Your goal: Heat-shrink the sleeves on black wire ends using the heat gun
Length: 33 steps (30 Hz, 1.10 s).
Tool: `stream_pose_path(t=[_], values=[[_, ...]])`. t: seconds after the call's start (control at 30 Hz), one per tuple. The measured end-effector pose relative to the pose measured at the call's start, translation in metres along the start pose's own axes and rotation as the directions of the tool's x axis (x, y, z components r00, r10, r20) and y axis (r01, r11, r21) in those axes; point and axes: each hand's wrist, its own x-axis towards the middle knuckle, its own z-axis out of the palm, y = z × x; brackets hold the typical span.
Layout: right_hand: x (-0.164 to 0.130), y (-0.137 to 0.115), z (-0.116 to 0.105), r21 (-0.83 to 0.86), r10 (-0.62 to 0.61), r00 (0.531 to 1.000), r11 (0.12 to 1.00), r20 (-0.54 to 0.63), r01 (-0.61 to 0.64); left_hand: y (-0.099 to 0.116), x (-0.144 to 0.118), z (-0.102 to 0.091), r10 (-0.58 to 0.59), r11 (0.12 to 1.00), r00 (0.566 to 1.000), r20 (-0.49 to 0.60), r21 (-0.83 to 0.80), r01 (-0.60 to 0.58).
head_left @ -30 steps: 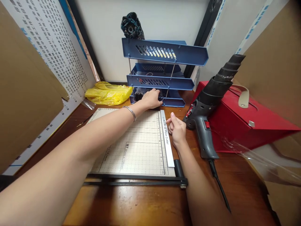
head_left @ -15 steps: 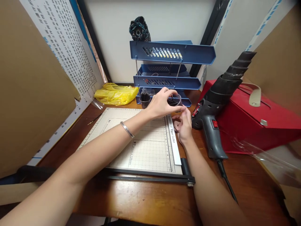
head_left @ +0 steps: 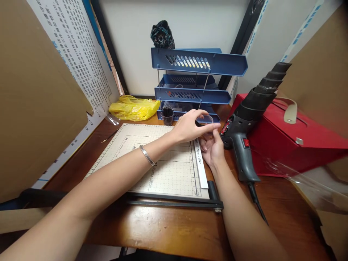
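On the far left I see a white poster full of tiny print, too small for me to read, and brown cardboard covers part of it. Next comes a crumpled yellow bag; I cannot see what is in it. The paper cutter lies flat on the wooden table, and my left arm crosses it and hides some of its grid. I can read "B5" near its top and "Paper Cutter" on the white strip along its right edge. A small cup of dark sticks stands in front of the blue trays.

My left hand is closed around a small clear cup, held just above the cutter's right edge. The cup is see-through and my fingers cover most of it, so I cannot tell what is inside. My right hand sits right below the cup with its fingers curled; I cannot tell whether it grips anything.

To the right, the grey heat gun rests against the red box. Its cord runs off toward the bottom of the picture.
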Motion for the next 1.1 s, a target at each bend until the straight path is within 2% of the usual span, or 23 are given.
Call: stream_pose_path(t=[0.13, 0.23, 0.4, 0.53, 0.63, 0.73, 0.87, 1.1], values=[[0.002, 0.002, -0.001, 0.028, 0.027, 0.999, 0.999, -0.040, -0.026, -0.001, -0.002, 0.000, -0.204, 0.956, 0.973, 0.109, -0.191, 0.222], [0.002, 0.004, -0.002, 0.057, 0.025, 0.998, 0.998, -0.060, -0.021, -0.006, -0.005, 0.000, -0.285, 0.931, 0.949, 0.135, -0.195, 0.307], [0.001, 0.005, -0.001, 0.111, 0.005, 0.998, 0.994, -0.069, 0.002, -0.005, -0.011, -0.005, -0.272, 0.958, 0.956, 0.109, -0.065, 0.280], [0.003, 0.004, -0.004, 0.150, 0.030, 0.997, 0.989, -0.073, -0.019, 0.010, -0.017, -0.008, -0.244, 0.963, 0.964, 0.103, 0.139, 0.229], [0.004, 0.003, -0.007, 0.185, 0.051, 0.996, 0.982, -0.071, -0.037, 0.021, -0.020, -0.003, -0.245, 0.946, 0.960, 0.131, 0.251, 0.207], [0.003, 0.001, -0.008, 0.219, 0.056, 0.997, 0.975, -0.051, -0.044, 0.021, -0.019, 0.004, -0.254, 0.934, 0.958, 0.135, 0.290, 0.207], [0.000, -0.001, -0.006, 0.249, 0.056, 0.998, 0.967, -0.010, -0.051, 0.012, -0.013, 0.011, -0.261, 0.929, 0.961, 0.087, 0.292, 0.226], [-0.002, -0.006, -0.005, 0.257, 0.068, 0.997, 0.964, 0.031, -0.074, 0.007, -0.008, 0.012, -0.250, 0.911, 0.966, 0.071, 0.355, 0.210]])
